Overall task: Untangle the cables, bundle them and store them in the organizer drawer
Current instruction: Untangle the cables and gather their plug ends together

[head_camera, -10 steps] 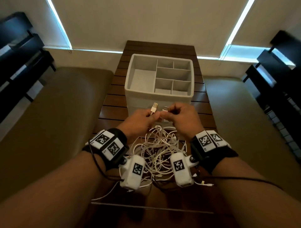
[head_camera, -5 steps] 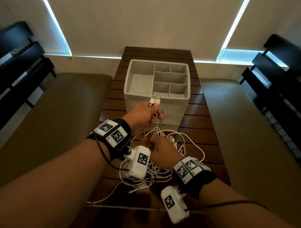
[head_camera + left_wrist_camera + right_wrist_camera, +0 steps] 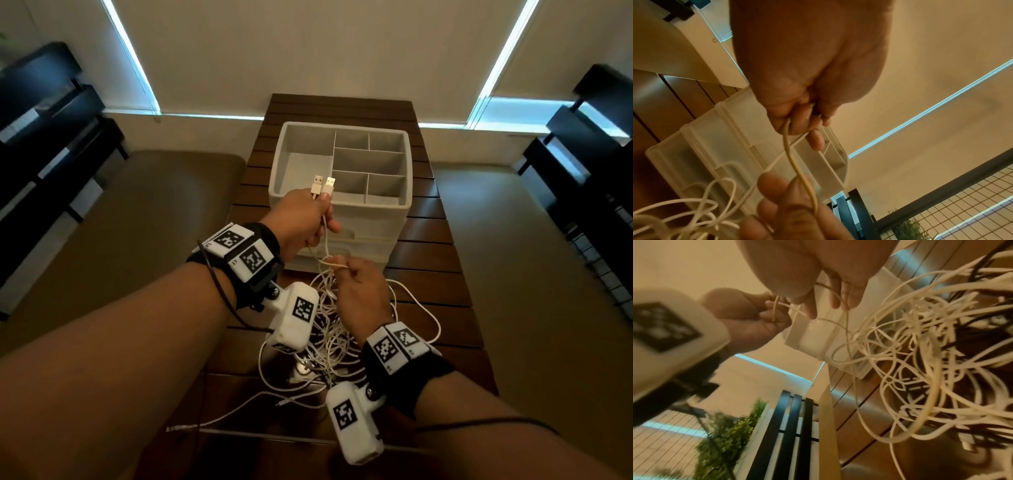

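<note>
Left hand [image 3: 301, 222] grips two USB plugs [image 3: 322, 185]; no writing legible.

slatted table [image 3: 428, 240] — organizer [image 3: 342, 205], tangled cables [image 3: 329, 342]

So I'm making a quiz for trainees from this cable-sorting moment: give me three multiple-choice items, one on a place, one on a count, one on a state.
1. Where does the tangled cable pile lie?
A. in the organizer
B. on the table, in front of the organizer
C. on the floor

2. How many plugs stick up from the left hand?
A. one
B. two
C. four

3. The organizer's top compartments are:
A. empty
B. full of cables
C. covered by a lid

Answers:
1 B, the cable pile lies on the table before the organizer.
2 B, two plugs rise from the left hand.
3 A, bare floors show.
</note>
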Demonstrator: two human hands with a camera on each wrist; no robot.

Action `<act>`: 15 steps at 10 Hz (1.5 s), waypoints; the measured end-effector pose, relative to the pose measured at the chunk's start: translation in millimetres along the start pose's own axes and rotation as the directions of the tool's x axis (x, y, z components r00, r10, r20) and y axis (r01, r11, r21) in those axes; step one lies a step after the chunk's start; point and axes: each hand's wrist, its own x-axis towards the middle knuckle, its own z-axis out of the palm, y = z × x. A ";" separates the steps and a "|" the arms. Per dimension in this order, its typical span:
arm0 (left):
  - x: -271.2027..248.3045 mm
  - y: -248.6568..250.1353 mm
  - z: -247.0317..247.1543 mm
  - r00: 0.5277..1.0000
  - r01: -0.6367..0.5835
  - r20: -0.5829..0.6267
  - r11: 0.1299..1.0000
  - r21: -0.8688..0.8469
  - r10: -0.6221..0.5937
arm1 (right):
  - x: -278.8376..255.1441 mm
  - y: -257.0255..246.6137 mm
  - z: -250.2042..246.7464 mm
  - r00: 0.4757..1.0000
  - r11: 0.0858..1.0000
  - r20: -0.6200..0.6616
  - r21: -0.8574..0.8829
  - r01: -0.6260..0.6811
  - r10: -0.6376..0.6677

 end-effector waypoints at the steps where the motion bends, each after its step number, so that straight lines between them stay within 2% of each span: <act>1: 3.7 1.2 2.5 1.000 0.003 0.014 1.000 0.025 -0.004 | -4.3 -6.7 -0.7 0.951 0.938 0.292 0.289 -0.193 0.105; 2: 3.8 2.0 1.8 0.999 0.012 0.047 0.999 0.042 -0.014 | -15.1 -17.8 -5.5 0.666 0.762 0.715 0.305 -0.571 0.213; 3: 2.0 -2.8 -2.0 0.995 0.007 0.096 0.996 0.087 -0.015 | -13.8 -1.5 -5.6 0.593 0.959 0.755 -0.206 -0.193 0.281; 4: -1.7 -14.3 -9.2 0.992 -0.001 0.125 0.992 0.126 -0.015 | -9.4 14.9 -5.6 0.578 0.956 0.786 -0.291 0.032 0.220; 5: -5.7 -26.4 -14.9 0.992 0.002 0.127 0.996 0.086 -0.013 | 3.3 19.6 -15.4 0.822 0.988 0.564 -0.157 0.014 0.078; 6: -9.6 -34.3 -14.6 0.990 -0.056 0.135 0.991 0.125 0.039 | 20.3 12.1 -28.1 0.981 0.998 0.196 0.051 -0.027 0.017; 7: -11.9 -40.2 -13.5 0.989 -0.117 0.105 0.987 0.113 0.105 | 26.8 3.5 -34.5 0.952 0.981 0.305 0.180 -0.072 0.014; 8: -17.5 -43.6 -8.6 0.983 -0.045 0.171 0.986 -0.158 0.072 | 20.3 1.4 -26.5 0.822 0.999 0.569 0.049 -0.022 -0.010; 9: -19.7 -37.6 -4.2 0.971 -0.036 0.224 0.974 -0.223 0.087 | 15.7 16.8 -11.9 0.773 1.000 0.634 0.001 0.024 -0.019; 10: -20.9 -19.6 -22.3 0.968 -0.204 0.164 0.975 0.084 0.189 | 21.4 36.1 -13.4 0.789 0.979 0.614 -0.155 0.136 -0.012; 11: -23.8 -10.2 -50.1 0.902 -0.428 0.242 0.664 0.614 0.358 | 30.6 37.1 -22.5 0.867 0.969 0.496 -0.186 0.166 -0.054; 12: -28.8 -18.7 -57.0 0.878 -0.384 0.256 0.274 0.882 0.404 | 34.2 20.5 -21.6 0.897 0.995 0.431 0.010 0.104 -0.098; 13: -32.2 -31.9 -39.7 0.927 -0.344 0.239 0.400 0.850 0.288 | 32.9 8.9 -16.5 0.884 0.984 0.441 0.147 0.102 -0.158; 14: -31.6 -42.8 -26.7 0.954 -0.297 0.270 0.509 0.808 0.127 | 28.3 4.7 -17.9 0.853 0.970 0.463 0.144 0.194 -0.239; 15: -29.8 -29.5 -42.2 0.966 -0.248 0.193 0.420 0.873 0.170 | 27.3 15.6 -25.9 0.830 0.987 0.541 -0.006 0.161 -0.132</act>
